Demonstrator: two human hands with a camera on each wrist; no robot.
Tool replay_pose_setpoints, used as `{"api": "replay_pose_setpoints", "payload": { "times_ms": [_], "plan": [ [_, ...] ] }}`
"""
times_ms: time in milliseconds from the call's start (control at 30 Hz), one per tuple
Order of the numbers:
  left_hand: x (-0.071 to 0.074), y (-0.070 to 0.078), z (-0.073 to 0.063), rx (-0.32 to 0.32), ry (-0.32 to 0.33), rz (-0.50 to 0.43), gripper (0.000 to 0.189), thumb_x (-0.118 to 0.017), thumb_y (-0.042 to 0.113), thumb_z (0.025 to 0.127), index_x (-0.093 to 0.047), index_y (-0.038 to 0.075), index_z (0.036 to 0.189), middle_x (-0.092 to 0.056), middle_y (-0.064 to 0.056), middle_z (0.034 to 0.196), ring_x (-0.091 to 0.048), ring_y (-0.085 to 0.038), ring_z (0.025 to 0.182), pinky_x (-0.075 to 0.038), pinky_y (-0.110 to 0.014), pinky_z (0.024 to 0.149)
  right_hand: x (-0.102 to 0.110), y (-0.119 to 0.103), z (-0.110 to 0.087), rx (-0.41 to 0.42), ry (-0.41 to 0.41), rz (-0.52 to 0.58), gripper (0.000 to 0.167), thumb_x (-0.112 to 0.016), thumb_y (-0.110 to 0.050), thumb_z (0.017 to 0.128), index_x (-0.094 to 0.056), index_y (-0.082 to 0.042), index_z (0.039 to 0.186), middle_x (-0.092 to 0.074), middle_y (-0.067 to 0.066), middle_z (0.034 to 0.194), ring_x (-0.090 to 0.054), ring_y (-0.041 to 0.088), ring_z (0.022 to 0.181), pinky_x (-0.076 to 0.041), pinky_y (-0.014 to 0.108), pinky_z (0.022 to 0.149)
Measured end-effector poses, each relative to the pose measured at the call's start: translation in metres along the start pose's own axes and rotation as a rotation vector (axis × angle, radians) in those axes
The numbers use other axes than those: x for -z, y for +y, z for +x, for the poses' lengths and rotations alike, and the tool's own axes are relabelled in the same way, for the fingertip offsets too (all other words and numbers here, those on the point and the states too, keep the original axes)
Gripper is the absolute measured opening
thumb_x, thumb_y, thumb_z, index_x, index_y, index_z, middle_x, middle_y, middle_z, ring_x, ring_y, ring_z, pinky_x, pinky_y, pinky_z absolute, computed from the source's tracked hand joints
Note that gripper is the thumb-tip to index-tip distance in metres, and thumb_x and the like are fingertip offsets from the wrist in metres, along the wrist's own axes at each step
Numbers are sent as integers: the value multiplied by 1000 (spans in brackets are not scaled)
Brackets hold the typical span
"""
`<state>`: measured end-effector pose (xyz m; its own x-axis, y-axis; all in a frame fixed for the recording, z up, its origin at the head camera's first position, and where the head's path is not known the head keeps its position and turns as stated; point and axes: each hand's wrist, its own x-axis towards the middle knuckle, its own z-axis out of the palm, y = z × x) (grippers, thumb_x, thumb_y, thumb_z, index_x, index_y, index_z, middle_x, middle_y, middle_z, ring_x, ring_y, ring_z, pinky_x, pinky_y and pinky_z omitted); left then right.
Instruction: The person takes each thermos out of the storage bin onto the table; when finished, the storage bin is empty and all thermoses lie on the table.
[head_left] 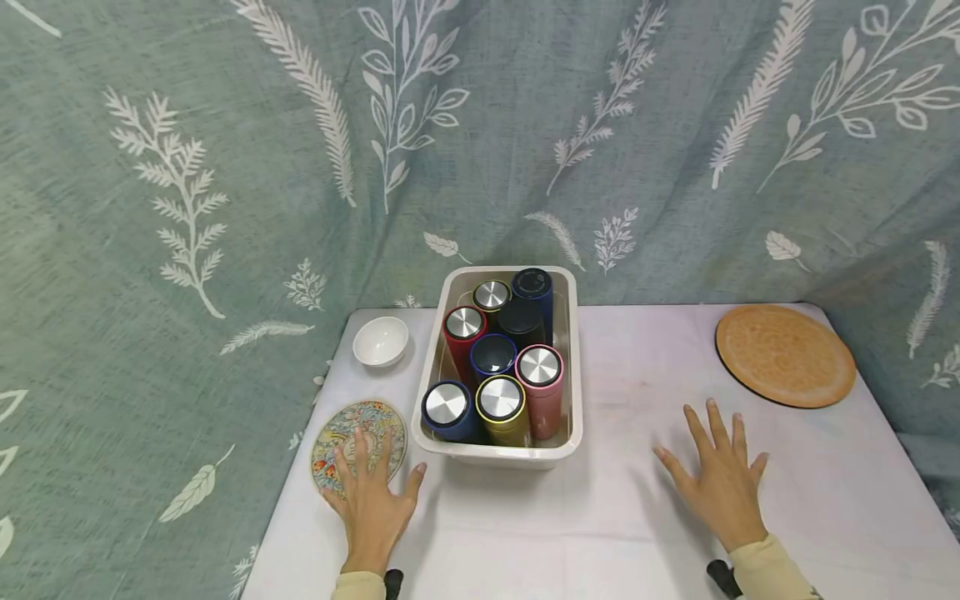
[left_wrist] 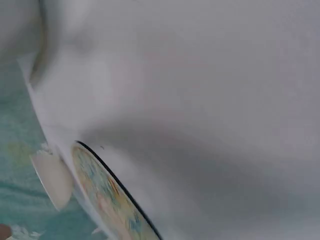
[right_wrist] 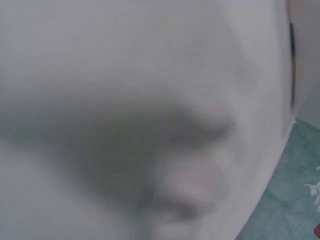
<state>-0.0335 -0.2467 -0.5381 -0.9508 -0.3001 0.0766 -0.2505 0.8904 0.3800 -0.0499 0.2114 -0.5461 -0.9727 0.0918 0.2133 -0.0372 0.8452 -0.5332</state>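
Note:
My left hand (head_left: 372, 508) is spread with straight fingers at the front left. Its fingers overlap a round, colourfully patterned mat (head_left: 336, 429) in the head view; whether they touch it I cannot tell. The left wrist view shows the mat's dark edge and patterned top (left_wrist: 107, 192). My right hand (head_left: 722, 492) is spread above the white cloth on the right, holding nothing. Between the hands, farther back, stands a cream rectangular tub (head_left: 573, 358) packed with upright vacuum flasks, among them a pink flask (head_left: 543, 408), a gold flask (head_left: 506, 429) and a red flask (head_left: 459, 350).
A small white bowl (head_left: 381, 342) sits behind the patterned mat. At the back right lies a round tan board (head_left: 786, 354) with a dark edge. The white-covered table (head_left: 600, 533) meets a green leaf-print curtain (head_left: 510, 150) at the back and sides.

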Motion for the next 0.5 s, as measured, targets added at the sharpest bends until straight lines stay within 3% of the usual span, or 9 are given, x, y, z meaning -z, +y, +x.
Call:
{"api": "replay_pose_setpoints", "payload": {
  "times_ms": [100, 167, 233, 300, 333, 500],
  "plan": [
    [6, 5, 2, 52, 30, -251, 65, -61, 48, 96, -42, 25, 154, -37, -16, 161, -24, -46, 152, -16, -77, 115, 2, -10, 4, 96, 114, 95, 65, -79, -28, 86, -54, -4, 142, -39, 25, 156, -39, 55, 138, -36, 77, 100],
    [9, 10, 4, 86, 59, -479, 54, -61, 40, 99, -50, 22, 149, -58, -18, 144, -47, -37, 142, -32, -57, 120, 3, -19, 8, 187, 196, 170, 52, -81, -14, 82, -63, 0, 129, -53, 24, 145, -53, 48, 127, -45, 50, 110],
    [13, 18, 5, 103, 80, -682, 44, -60, 33, 101, -58, 17, 142, -70, -19, 126, -65, -25, 122, -47, -31, 109, 5, -30, 13, 283, 247, 220, 40, -81, -3, 79, -69, 1, 117, -65, 21, 130, -61, 40, 116, -45, 24, 109],
    [16, 26, 7, 97, 75, -815, 38, -60, 29, 102, -63, 13, 136, -74, -16, 116, -71, -13, 105, -53, -17, 94, 8, -45, 17, 360, 247, 266, 34, -79, 2, 78, -72, 1, 111, -71, 17, 119, -65, 35, 109, -37, 5, 106],
    [18, 29, 7, 84, 64, -867, 37, -59, 27, 102, -64, 11, 134, -74, -13, 115, -71, -8, 100, -53, -13, 91, 10, -53, 20, 389, 239, 287, 33, -79, 3, 78, -73, 0, 110, -73, 15, 114, -66, 33, 106, -32, 0, 105],
    [25, 47, 9, 58, 34, -1058, 31, -58, 16, 102, -66, 10, 132, -69, 0, 107, -69, -4, 91, -58, -18, 85, 17, -92, 33, 437, 199, 350, 28, -79, 0, 80, -75, -5, 107, -76, 7, 103, -67, 22, 96, -40, 1, 95]
  ]
}}
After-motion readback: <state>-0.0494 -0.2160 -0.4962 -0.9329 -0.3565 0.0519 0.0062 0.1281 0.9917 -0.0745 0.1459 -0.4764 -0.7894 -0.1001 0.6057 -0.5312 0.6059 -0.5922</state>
